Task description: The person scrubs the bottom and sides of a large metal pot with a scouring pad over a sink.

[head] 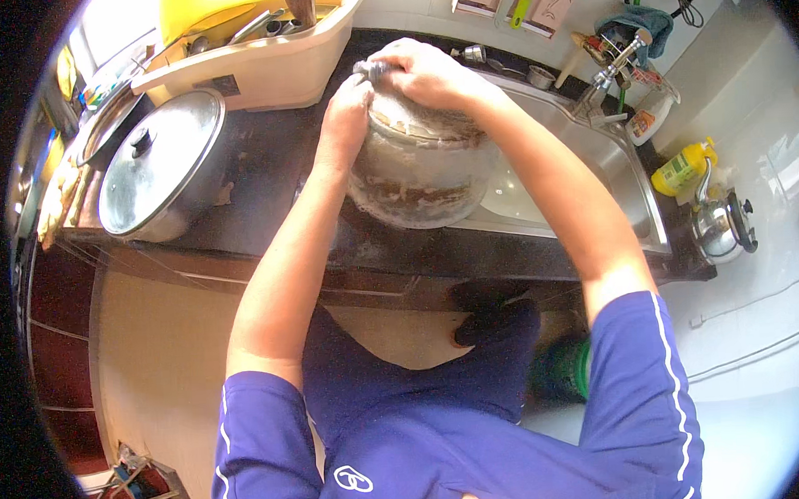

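A large metal pot [423,175], streaked with suds and brown stains, stands tilted at the counter's edge by the sink. At its far side my right hand [422,74] grips a grey scrubber [375,70] against the pot. My left hand [350,111] lies at the pot's upper left edge, close beside the scrubber, its fingertips partly hidden; it seems to hold the pot.
The steel sink [652,218] with its faucet [609,73] is right of the pot. To the left are a lidded pot [159,173] and a cream plastic rack [278,74] of utensils. A yellow bottle [680,170] and a steel kettle [716,232] stand far right.
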Motion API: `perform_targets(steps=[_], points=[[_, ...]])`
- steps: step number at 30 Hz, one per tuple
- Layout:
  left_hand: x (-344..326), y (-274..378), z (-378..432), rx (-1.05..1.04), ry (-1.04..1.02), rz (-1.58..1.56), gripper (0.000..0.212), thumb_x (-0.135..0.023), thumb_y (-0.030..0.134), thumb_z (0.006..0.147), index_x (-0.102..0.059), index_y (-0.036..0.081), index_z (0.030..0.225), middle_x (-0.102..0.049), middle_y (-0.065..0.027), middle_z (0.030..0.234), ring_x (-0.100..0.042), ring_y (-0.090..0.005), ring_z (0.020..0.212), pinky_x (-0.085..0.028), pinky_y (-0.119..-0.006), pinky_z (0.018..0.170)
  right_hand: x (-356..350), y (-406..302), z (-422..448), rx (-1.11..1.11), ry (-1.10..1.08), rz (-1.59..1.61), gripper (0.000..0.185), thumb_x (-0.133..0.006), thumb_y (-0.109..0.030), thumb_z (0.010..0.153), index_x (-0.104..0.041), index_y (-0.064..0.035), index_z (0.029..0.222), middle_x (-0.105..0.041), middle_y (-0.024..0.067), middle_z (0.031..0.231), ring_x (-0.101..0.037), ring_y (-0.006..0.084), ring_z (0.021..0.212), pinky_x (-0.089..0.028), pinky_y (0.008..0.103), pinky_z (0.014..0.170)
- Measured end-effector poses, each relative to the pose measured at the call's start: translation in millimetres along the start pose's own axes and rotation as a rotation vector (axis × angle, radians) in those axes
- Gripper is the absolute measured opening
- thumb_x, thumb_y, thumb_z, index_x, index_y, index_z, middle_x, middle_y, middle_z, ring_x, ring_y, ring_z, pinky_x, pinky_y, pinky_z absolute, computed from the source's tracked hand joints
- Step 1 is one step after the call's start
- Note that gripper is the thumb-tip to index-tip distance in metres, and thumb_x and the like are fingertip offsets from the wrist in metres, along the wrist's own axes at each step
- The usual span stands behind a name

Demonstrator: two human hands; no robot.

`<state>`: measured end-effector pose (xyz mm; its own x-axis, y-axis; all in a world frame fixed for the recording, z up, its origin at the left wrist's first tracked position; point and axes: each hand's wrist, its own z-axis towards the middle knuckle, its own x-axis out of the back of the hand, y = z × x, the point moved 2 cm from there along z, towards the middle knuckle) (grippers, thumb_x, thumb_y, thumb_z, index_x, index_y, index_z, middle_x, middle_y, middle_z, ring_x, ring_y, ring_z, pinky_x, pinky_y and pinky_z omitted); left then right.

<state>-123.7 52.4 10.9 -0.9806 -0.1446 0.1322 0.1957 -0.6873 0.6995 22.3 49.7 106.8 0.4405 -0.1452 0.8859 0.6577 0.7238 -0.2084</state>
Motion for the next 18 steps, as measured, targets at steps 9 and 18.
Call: perform_targets(steps=[9, 18], points=[[-1.8, 11.3, -7.3, -0.231, 0.085, 0.294, 0.014, -0.053, 0.005, 0.084, -0.053, -0.005, 0.093, -0.057, -0.0243, 0.089, -0.056, -0.0407, 0.087, -0.046, -0.042, 0.077, 45.9, 39.8, -57.2, -0.131, 0.107, -0.248, 0.031, -0.045, -0.025, 0.085, -0.065, -0.0107, 0.103, -0.066, 0.0171, 0.096, -0.062, 0.0334, 0.089, -0.049, 0.0412, 0.08], [-5.7, 16.6, -4.0, -0.287, -0.009, 0.339, 0.009, -0.049, 0.004, 0.083, -0.048, -0.004, 0.081, -0.052, -0.0232, 0.08, -0.054, -0.0399, 0.08, -0.044, -0.042, 0.072, 5.9, 15.3, -4.0, -0.223, -0.022, -0.36, 0.031, -0.044, -0.022, 0.089, -0.063, -0.0084, 0.108, -0.057, 0.016, 0.116, -0.054, 0.0311, 0.108, -0.042, 0.0385, 0.095]])
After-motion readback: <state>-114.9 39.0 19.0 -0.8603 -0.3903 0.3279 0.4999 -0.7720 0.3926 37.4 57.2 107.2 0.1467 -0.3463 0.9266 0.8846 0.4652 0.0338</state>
